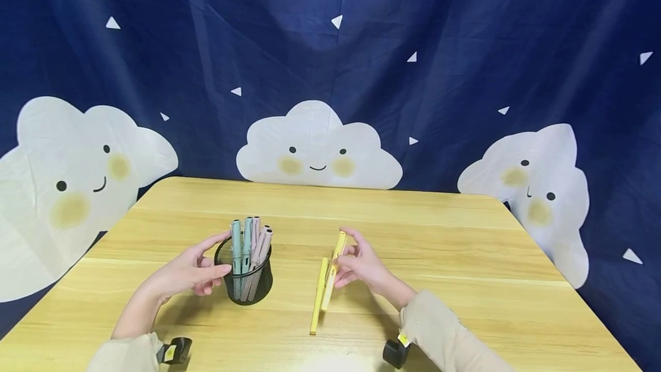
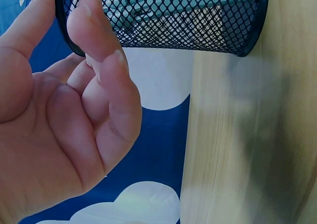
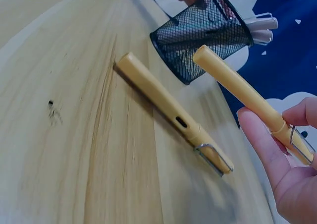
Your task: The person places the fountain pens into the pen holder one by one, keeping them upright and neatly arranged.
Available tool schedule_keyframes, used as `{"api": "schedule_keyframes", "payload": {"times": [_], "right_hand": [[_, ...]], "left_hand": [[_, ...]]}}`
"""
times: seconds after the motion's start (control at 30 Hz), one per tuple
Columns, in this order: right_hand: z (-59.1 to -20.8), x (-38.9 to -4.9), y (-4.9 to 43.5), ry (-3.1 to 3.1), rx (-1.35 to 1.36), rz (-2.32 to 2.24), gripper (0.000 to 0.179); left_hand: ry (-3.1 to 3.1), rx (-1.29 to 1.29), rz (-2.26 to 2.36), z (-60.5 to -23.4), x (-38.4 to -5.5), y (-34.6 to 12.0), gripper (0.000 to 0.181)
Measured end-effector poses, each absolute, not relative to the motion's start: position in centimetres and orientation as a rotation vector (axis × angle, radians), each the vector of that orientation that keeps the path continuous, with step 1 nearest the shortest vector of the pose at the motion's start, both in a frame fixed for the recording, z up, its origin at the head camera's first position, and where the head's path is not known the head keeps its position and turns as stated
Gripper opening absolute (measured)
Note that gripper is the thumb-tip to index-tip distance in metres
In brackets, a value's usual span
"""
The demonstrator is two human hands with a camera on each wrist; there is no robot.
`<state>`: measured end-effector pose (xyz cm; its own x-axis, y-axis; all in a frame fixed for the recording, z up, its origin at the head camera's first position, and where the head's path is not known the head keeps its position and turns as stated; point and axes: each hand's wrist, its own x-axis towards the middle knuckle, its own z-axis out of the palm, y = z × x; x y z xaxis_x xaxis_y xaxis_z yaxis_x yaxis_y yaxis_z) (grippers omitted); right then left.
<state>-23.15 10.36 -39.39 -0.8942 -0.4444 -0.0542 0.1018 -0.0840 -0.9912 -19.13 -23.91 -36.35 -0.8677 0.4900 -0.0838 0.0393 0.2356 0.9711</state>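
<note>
On the left, a black mesh pen cup [image 1: 265, 283] stands on the table, holding teal pens [image 1: 236, 251] and pale pink pens [image 1: 265, 244] with their caps up. My left hand [image 1: 188, 268] grips the cup near its rim, thumb on the near side and index finger on the far side. Over the middle of the table, my right hand [image 1: 365, 266] pinches a yellow pen [image 3: 237, 85] by its clip end, thumb against fingers. A second yellow pen [image 3: 153, 92] lies on the table beside it, its silver clip showing in the right wrist view.
The light wooden table [image 1: 465, 257] reaches back to a dark blue curtain [image 1: 289, 27] printed with smiling clouds. Black wrist cameras hang under both sleeves, the left one [image 1: 181, 350] and the right one [image 1: 396, 353] close over the tabletop.
</note>
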Motion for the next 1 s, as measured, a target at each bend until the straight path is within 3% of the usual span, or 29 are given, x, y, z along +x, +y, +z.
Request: {"api": "schedule_keyframes", "payload": {"times": [1.0], "right_hand": [[-35.9, -22.7, 5.2, 1.858, -0.379, -2.234, 0.074]], "left_hand": [[2.182, 0.474, 1.66, -36.2, -19.2, -23.8, 0.076]]}}
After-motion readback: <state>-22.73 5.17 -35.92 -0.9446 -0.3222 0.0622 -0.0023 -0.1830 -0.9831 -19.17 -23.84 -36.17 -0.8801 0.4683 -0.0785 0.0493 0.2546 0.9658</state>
